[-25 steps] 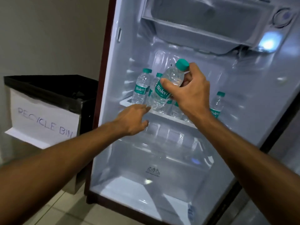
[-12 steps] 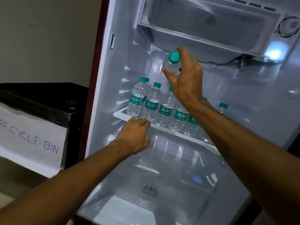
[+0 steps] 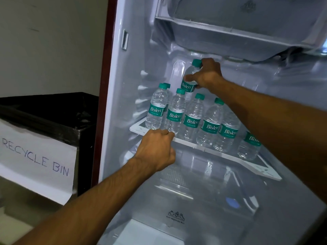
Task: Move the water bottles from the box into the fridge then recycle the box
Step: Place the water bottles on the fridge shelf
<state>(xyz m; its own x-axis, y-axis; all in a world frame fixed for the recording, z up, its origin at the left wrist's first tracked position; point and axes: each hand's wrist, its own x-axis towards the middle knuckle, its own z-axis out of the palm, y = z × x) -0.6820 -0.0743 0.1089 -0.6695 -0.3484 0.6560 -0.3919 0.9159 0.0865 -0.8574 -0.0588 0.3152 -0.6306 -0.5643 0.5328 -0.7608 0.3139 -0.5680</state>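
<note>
"Nearest us, the left hand (image 3: 155,149) is curled against the shelf (image 3: 221,155) edge. Gripping or bracing, I can't tell."

"And the bottle (image 3: 190,76)?"

"Deep in the fridge (image 3: 134,68), tilted above the standing bottles (image 3: 192,121). The right hand (image 3: 208,73) wraps its shoulder, arm stretched. Small, probably light, thin slick plastic. I'd hold it mid-body."

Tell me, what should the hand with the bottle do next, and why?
Probably lower the held bottle onto the shelf behind the standing bottles: the right hand grips it above them, while the left hand grips the shelf's edge.
</note>
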